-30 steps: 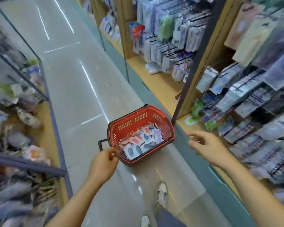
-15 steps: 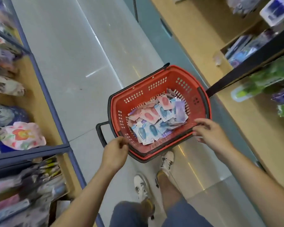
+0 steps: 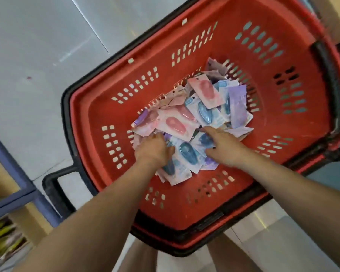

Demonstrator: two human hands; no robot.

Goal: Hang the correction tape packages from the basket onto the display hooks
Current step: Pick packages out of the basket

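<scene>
A: Progress status?
B: Pick-up stage, apparently; hanging remains. The packages (image 3: 177, 124) lie heaped in the middle of the basket (image 3: 214, 213). Right hand (image 3: 222, 148) rests spread on them; left hand (image 3: 155, 151) grip: cannot tell.

Fingers of the left hand (image 3: 154, 152) lie hidden under the packages (image 3: 185, 126)

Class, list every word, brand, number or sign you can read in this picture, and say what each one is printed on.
No text can be read in this picture.
Correction tape packages: the cards carry print, but it is too blurred to read.
Red basket: no lettering shows.
Shelf goods at lower left: too blurred to read.
</scene>
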